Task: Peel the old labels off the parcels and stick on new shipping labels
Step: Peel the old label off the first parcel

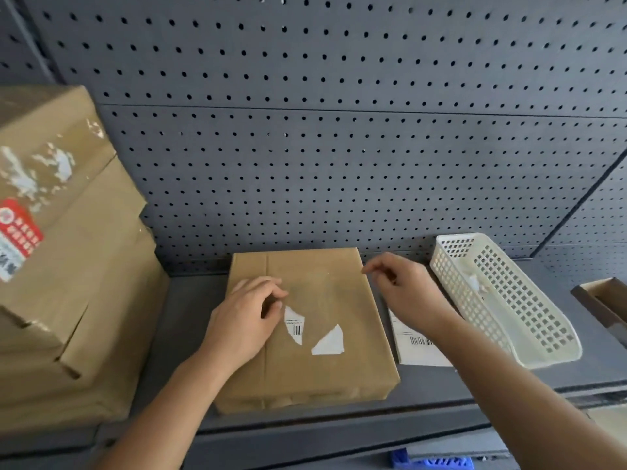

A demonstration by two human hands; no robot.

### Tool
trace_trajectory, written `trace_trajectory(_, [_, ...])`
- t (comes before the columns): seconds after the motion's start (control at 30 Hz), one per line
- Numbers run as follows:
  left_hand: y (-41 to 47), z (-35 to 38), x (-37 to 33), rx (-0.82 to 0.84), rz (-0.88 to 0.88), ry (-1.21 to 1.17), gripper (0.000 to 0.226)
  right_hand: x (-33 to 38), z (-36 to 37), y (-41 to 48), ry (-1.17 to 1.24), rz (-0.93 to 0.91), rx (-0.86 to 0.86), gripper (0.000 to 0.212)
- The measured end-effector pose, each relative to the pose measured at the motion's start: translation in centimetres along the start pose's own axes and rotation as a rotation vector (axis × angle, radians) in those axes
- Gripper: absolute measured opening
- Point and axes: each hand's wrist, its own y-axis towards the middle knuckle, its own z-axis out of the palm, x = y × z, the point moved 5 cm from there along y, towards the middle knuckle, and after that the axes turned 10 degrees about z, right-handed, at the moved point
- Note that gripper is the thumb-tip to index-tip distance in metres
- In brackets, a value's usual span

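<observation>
A flat brown paper-wrapped parcel lies on the grey shelf. Two torn white scraps of the old label stick to its top: one with a barcode and a blank triangular one. My left hand rests on the parcel's left side, its fingertips curled down at the top edge of the barcode scrap. My right hand hovers over the parcel's right edge with fingers loosely curled; nothing shows in it. A white label sheet with a barcode lies on the shelf right of the parcel, partly under my right forearm.
A large cardboard box with a red-and-white sticker and label residue stands at the left. A white perforated plastic basket holding a paper scrap sits at the right, beside an open box corner. A grey pegboard backs the shelf.
</observation>
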Motion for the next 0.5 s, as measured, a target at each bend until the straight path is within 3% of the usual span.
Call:
trace_trajectory(0.23, [0.1,0.1,0.4,0.034,0.019,-0.037,0.019,3.6,6.8,-1.3,-0.097,-0.135,0.231,0.024])
trace_trajectory(0.5, [0.0,-0.1,0.9,0.068,0.044,-0.056,0.025,4.7,9.6,-1.3,-0.256,-0.183,0.249,0.027])
